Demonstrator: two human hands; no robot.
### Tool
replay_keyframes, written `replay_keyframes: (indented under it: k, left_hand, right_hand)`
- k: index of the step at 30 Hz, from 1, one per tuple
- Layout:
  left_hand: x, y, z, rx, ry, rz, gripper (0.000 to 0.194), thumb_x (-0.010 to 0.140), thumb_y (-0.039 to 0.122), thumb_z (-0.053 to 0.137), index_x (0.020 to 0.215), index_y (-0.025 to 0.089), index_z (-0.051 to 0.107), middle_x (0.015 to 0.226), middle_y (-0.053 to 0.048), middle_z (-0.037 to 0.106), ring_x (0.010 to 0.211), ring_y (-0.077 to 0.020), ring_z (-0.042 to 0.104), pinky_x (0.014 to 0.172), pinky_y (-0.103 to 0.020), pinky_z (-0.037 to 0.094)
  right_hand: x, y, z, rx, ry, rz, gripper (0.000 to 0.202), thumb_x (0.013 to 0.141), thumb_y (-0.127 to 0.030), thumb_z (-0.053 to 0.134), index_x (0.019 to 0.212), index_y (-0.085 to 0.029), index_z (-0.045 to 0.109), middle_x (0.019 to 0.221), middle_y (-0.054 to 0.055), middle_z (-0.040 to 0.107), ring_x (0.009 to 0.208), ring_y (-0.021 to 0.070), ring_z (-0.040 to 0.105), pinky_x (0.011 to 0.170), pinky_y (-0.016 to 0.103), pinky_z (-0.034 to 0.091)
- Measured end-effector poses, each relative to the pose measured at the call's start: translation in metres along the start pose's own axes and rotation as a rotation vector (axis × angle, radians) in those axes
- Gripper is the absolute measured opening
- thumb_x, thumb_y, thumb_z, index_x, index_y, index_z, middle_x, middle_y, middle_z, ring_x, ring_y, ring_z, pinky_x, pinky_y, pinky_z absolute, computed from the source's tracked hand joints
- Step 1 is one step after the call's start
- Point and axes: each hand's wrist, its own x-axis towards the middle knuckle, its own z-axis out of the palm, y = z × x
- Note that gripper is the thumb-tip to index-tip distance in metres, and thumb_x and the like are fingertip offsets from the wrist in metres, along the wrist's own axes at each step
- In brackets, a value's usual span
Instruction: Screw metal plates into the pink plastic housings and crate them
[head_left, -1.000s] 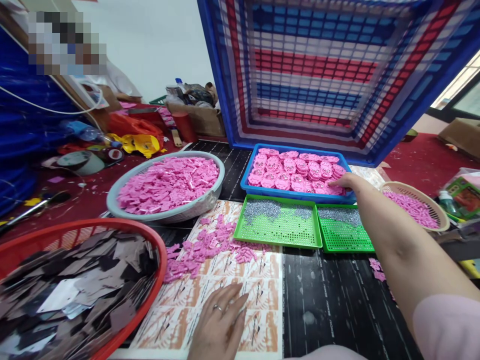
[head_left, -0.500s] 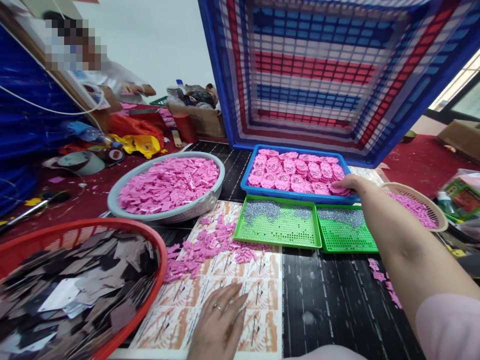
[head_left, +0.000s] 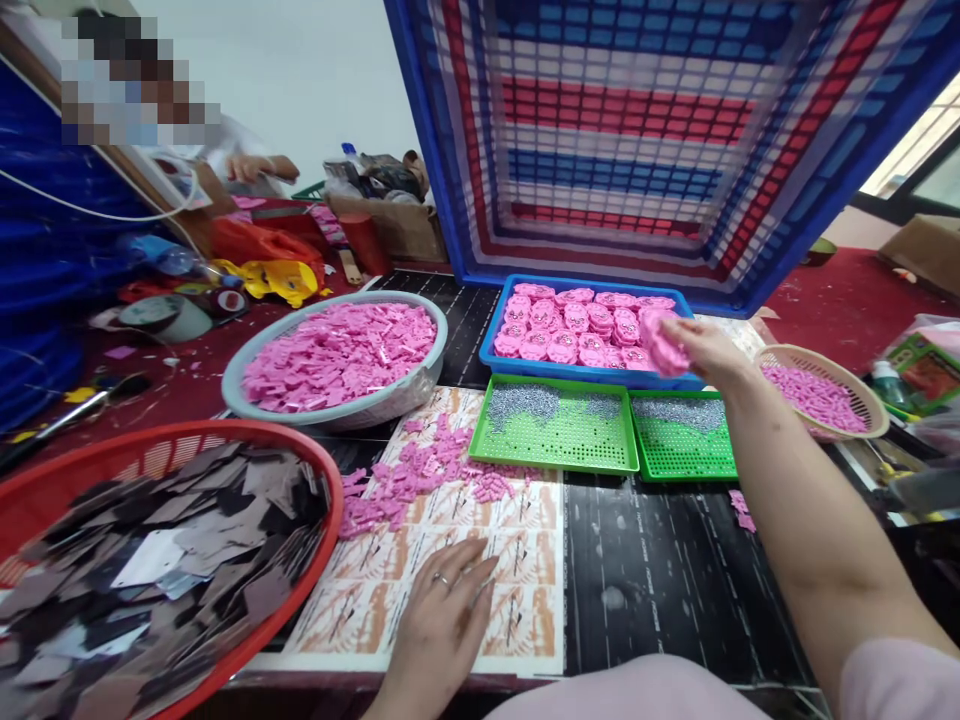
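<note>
My right hand grips a stack of pink plastic pieces, raised over the right end of a blue tray. Similar pink pieces with printed faces lie in rows of stacks in that tray. My left hand rests on the patterned sheet with its fingers stretched out and nothing in them. Beyond it, small pink plastic parts are scattered. Two green perforated trays with tiny metal bits stand in front of the blue tray.
A red basket of dark flat plates stands at left. Behind it is a grey-blue basin heaped with pink parts. A beige basket of pink pieces sits at right. A big blue crate leans behind. A co-worker's hand shows far left.
My right hand has lifted a stack of pink pieces up from the blue tray's right end. My left hand stays on the sheet. The view has shifted slightly.
</note>
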Motion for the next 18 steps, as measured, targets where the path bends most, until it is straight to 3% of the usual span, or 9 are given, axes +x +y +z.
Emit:
replay_keyframes:
  k: [2,4,7,9,13,16,18]
  left_hand:
    - [0.001,0.001,0.0,-0.008,-0.008,-0.004,0.024,0.09,0.017,0.05,0.11,0.021,0.063,0.116,-0.007,0.065,0.108,-0.0214,0.059,0.089,-0.038,0.054]
    - [0.002,0.003,0.0,-0.02,-0.015,-0.017,0.023,0.09,0.016,0.05,0.109,0.021,0.063,0.116,-0.008,0.064,0.108,-0.0215,0.059,0.089,-0.039,0.053]
    - [0.003,0.006,0.0,-0.042,-0.028,-0.04,0.022,0.091,0.016,0.05,0.107,0.02,0.064,0.115,-0.008,0.065,0.108,-0.0218,0.059,0.093,-0.041,0.052]
    - [0.005,0.01,0.0,-0.048,-0.046,-0.05,0.022,0.091,0.017,0.05,0.108,0.02,0.064,0.116,-0.009,0.064,0.109,-0.0227,0.059,0.095,-0.043,0.05]
    - [0.018,0.03,-0.004,-0.062,-0.115,-0.039,0.03,0.092,0.022,0.051,0.121,0.02,0.057,0.13,-0.012,0.055,0.122,-0.0266,0.052,0.101,-0.047,0.046]
    - [0.035,0.054,-0.003,-0.156,-0.23,0.005,0.052,0.092,0.034,0.051,0.14,0.019,0.039,0.144,-0.015,0.043,0.134,-0.0281,0.041,0.107,-0.048,0.041]
    - [0.047,0.068,0.002,-0.205,-0.339,0.028,0.069,0.09,0.044,0.054,0.148,0.017,0.026,0.151,-0.018,0.033,0.14,-0.0303,0.033,0.11,-0.05,0.038]
  right_hand:
    - [-0.036,-0.013,0.026,0.038,-0.272,-0.103,0.049,0.093,-0.052,0.046,0.126,-0.017,0.054,0.108,0.009,0.065,0.086,0.014,0.064,0.076,0.03,0.055]
    - [-0.071,-0.02,0.055,0.012,-0.54,-0.192,0.06,0.08,-0.062,0.06,0.122,-0.019,0.06,0.092,0.006,0.069,0.071,0.0122,0.062,0.062,0.024,0.051]
    - [-0.111,-0.02,0.092,-0.081,-0.777,-0.302,0.061,0.067,-0.064,0.073,0.111,-0.022,0.068,0.076,0.001,0.066,0.063,0.0109,0.056,0.058,0.023,0.043]
    - [-0.126,-0.016,0.109,-0.141,-0.826,-0.359,0.06,0.069,-0.063,0.071,0.113,-0.023,0.069,0.075,0.002,0.065,0.067,0.0131,0.056,0.064,0.026,0.043]
    - [-0.135,-0.007,0.127,-0.198,-0.8,-0.473,0.061,0.074,-0.062,0.067,0.123,-0.025,0.065,0.103,0.009,0.064,0.096,0.0227,0.06,0.084,0.035,0.046]
    - [-0.134,-0.008,0.122,-0.217,-0.731,-0.523,0.069,0.071,-0.063,0.07,0.126,-0.023,0.062,0.11,0.01,0.062,0.102,0.0237,0.06,0.089,0.035,0.047]
    - [-0.129,-0.013,0.104,-0.228,-0.654,-0.522,0.064,0.071,-0.063,0.07,0.123,-0.025,0.064,0.109,0.007,0.065,0.099,0.02,0.062,0.087,0.031,0.05]
